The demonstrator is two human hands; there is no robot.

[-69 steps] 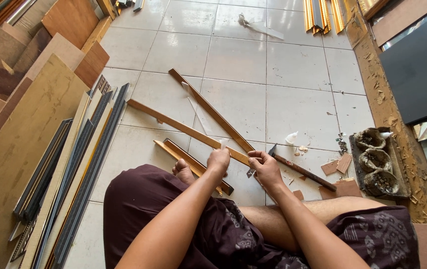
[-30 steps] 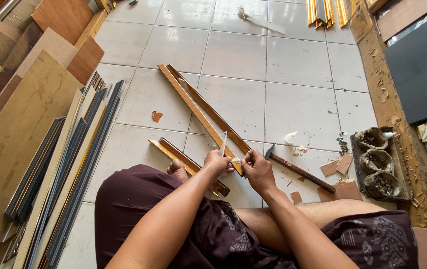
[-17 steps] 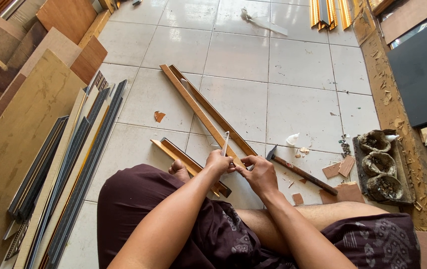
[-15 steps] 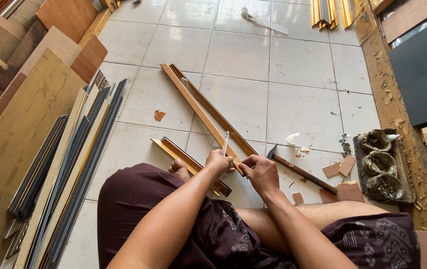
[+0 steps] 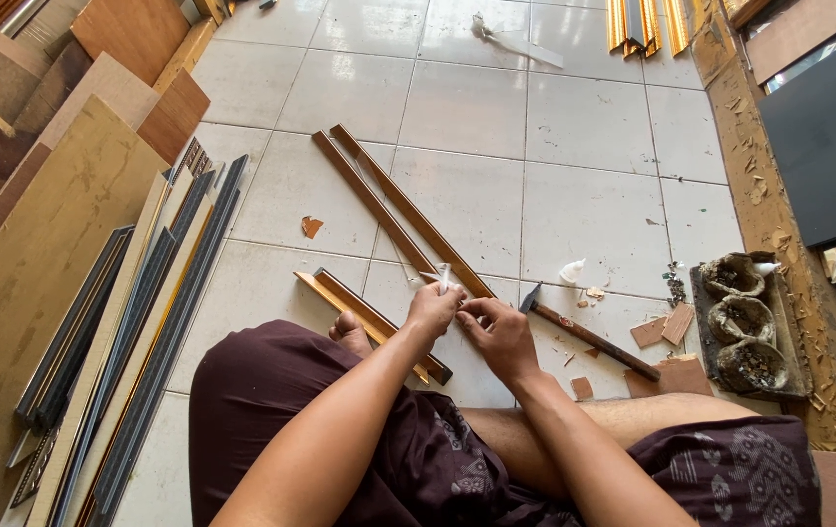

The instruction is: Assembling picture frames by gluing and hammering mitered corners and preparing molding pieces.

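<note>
Just left of the hammer (image 5: 589, 337), the left hand (image 5: 435, 310) is pinching a small white tube (image 5: 444, 276) upright, while the right hand (image 5: 496, 333) is gripping the near ends of two long wooden strips (image 5: 389, 210) lying on the tiles.

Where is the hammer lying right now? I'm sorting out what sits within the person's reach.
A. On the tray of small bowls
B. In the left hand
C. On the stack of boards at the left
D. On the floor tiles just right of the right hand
D: the hammer lies flat on the floor tiles, its head close beside the right hand, with no hand on it.
</note>
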